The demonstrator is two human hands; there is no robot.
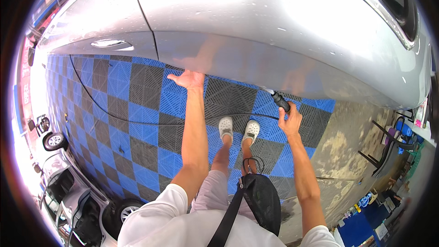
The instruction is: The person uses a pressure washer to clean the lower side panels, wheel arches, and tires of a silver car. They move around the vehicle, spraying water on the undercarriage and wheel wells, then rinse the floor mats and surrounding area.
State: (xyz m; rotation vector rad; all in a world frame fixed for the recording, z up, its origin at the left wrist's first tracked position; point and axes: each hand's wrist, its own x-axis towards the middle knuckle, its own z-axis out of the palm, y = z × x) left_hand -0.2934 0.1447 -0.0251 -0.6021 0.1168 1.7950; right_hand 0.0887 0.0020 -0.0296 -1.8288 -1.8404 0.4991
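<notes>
A wet silver car's side (236,51) stands before me, beaded with water drops. My left hand (192,79) is at the panel's lower edge, palm up with the thumb spread. Its fingertips are hidden beyond the body, so I cannot tell whether they touch it. In my right hand (291,120) is a black spray nozzle (280,101), pointed up and left at the lower panel. A short whitish jet (267,90) leaves its tip. A thin black hose (137,122) runs from the left across the floor, passes behind my left forearm and reaches my right hand.
Blue and black slatted floor tiles (144,147) lie underfoot, with stained concrete (337,144) at right. A black mesh bag (262,199) hangs at my front. Another car (79,206) with opened doors stands lower left. A dark chair (391,154) is at right.
</notes>
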